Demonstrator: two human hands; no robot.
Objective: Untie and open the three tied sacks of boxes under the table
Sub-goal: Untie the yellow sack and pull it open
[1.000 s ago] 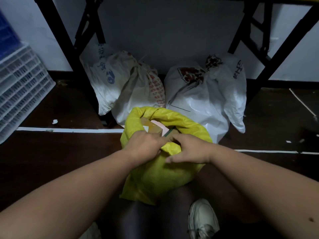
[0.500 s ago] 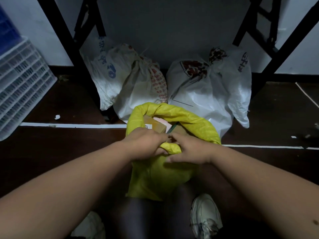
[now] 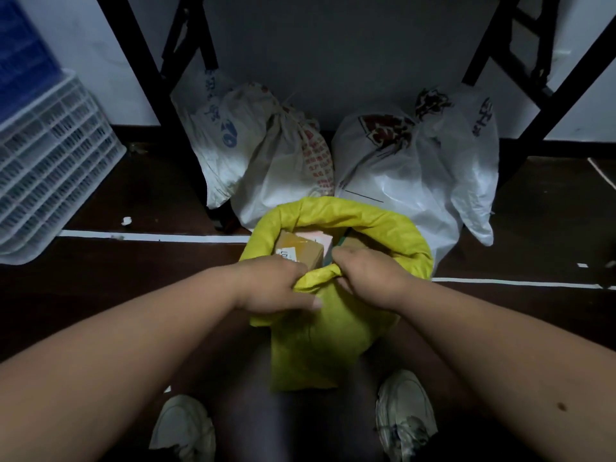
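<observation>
- A person crouches on the dark floor [image 3: 100, 288], left hand [image 3: 273, 285] and right hand [image 3: 370, 278] both gripping the near rim of a yellow sack [image 3: 320, 345], fingers curled tight over the rolled edge.
- The yellow sack stands between the shoes, its mouth open, a cardboard box [image 3: 300, 250] showing inside.
- Two white sacks, the left one [image 3: 266, 155] and the right one [image 3: 416, 168], lean against the wall under the table, necks seemingly tied.
- Risk: a hard tug on the near rim may tip the sack forward and spill boxes.
- Risk: thin woven fabric may tear where the fingers bunch it.
- Risk: tight knots on the white sacks, deep between the table legs [image 3: 150, 78], may resist in poor light.
</observation>
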